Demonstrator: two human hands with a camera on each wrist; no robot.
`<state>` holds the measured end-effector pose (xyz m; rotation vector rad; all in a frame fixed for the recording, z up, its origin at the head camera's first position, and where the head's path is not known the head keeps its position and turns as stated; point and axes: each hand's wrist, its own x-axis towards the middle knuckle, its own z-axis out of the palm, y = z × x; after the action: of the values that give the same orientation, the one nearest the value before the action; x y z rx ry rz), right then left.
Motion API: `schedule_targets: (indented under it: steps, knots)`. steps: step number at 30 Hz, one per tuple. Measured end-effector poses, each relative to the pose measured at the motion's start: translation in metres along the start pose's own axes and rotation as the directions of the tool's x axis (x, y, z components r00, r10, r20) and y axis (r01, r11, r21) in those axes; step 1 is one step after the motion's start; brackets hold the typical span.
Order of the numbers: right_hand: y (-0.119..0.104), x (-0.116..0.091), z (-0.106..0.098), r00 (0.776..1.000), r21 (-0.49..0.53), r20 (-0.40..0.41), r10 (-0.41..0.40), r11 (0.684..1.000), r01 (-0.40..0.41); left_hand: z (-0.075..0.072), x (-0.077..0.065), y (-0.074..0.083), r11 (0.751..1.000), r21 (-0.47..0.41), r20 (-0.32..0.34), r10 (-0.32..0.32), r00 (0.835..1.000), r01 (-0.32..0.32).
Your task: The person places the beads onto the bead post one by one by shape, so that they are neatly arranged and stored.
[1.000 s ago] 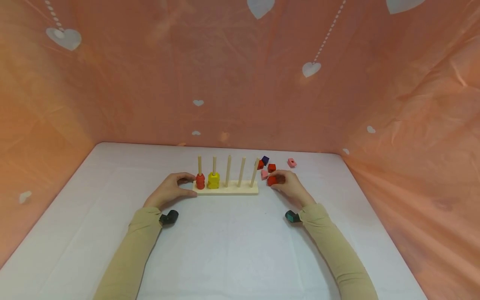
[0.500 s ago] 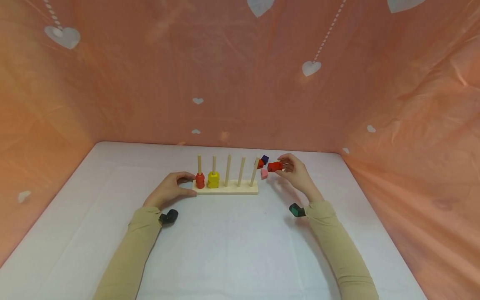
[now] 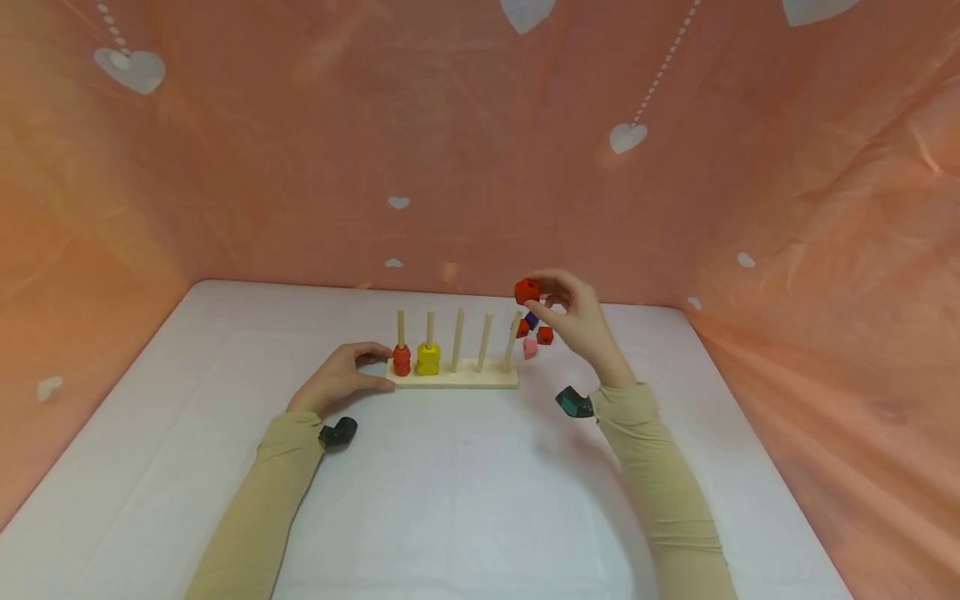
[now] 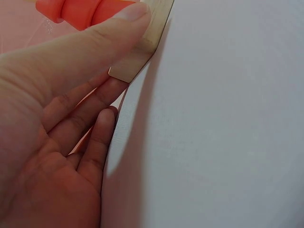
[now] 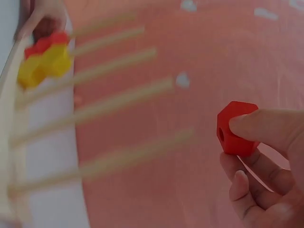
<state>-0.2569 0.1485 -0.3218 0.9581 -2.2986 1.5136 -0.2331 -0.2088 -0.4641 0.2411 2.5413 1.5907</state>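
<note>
A pale wooden peg board [image 3: 465, 380] with several upright pegs stands on the table. My left hand [image 3: 336, 380] holds its left end, thumb along the front side. Red beads [image 3: 401, 361] are on the leftmost peg, and yellow beads [image 3: 428, 359] sit on the peg beside it. The other pegs carry no beads. Between thumb and fingers, my right hand [image 3: 583, 325] pinches a faceted red bead [image 3: 527, 291], raised near the top of the rightmost peg and apart from it. A hole shows in the side of this bead [image 5: 237, 128] in the right wrist view.
Loose beads lie behind and right of the board: a red bead [image 3: 522, 329], a dark blue bead [image 3: 532, 320], another red bead [image 3: 545, 336] and a pink bead [image 3: 530, 348]. An orange cloth [image 3: 465, 167] with hearts hangs behind the white table [image 3: 450, 483].
My right hand has lifted the red bead off the table, then carried it up and left towards the rightmost peg. My left hand stays on the board's end.
</note>
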Motion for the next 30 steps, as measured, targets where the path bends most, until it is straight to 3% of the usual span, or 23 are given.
schedule_targets:
  steps: [5,11,16,30]
  knots:
    - [-0.026,0.007,0.020,0.998,0.066,0.030,-0.060,0.996,0.058,0.001,0.000,0.002,1.000,-0.010,0.004,0.004,1.000,-0.004]
    - [-0.039,0.013,0.045,0.990,0.086,0.093,-0.104,0.992,0.096,0.002,-0.003,0.004,1.000,-0.011,-0.004,0.017,1.000,-0.017]
    - [-0.040,0.016,0.062,0.986,0.097,0.118,-0.115,0.990,0.104,0.003,-0.004,0.004,1.000,0.012,-0.006,0.016,1.000,-0.016]
    - [-0.033,0.022,0.096,0.989,0.133,0.140,-0.052,0.990,0.033,0.003,-0.004,0.007,0.999,0.039,-0.007,0.008,1.000,-0.008]
